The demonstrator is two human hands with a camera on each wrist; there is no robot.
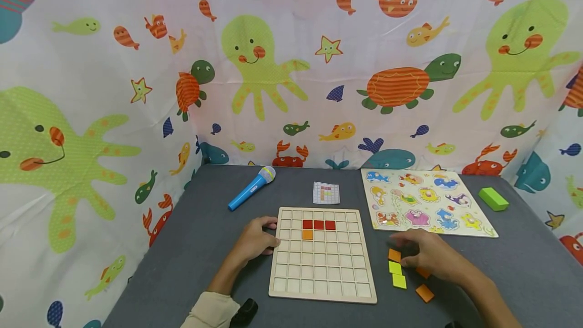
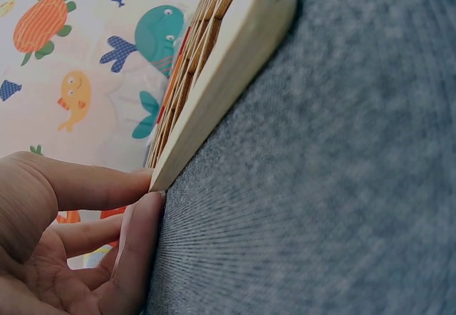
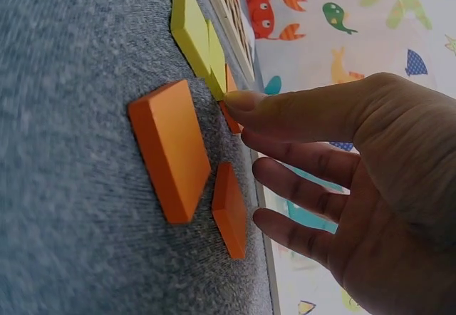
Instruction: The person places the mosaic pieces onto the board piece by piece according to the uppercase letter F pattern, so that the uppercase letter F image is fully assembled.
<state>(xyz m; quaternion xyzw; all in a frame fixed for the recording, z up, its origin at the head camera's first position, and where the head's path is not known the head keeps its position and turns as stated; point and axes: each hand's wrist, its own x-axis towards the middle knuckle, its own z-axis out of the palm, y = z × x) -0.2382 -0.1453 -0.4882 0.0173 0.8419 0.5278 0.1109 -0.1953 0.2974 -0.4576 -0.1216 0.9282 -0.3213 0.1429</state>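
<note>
A square wooden grid board point(image 1: 324, 258) lies on the table, with red tiles point(image 1: 319, 224) and an orange tile point(image 1: 307, 235) in its upper cells. My left hand point(image 1: 256, 239) holds the board's left edge between thumb and fingers; the left wrist view shows the fingertips against the rim point(image 2: 214, 108). To the right of the board, my right hand point(image 1: 430, 252) hovers over loose tiles, fingers relaxed and apart. Its thumb tip point(image 3: 246, 101) overlaps an orange tile point(image 1: 394, 255) that adjoins two yellow tiles point(image 1: 397, 275). Other orange tiles point(image 1: 424, 293) lie under and beside the palm.
Beyond the board lies a small pattern card point(image 1: 326, 193), with a blue toy microphone point(image 1: 252, 189) to its left. A sea-animal puzzle board point(image 1: 428, 201) and a green block point(image 1: 493, 199) sit at the back right. A printed sea-creature cloth point(image 1: 291, 70) hangs behind the table.
</note>
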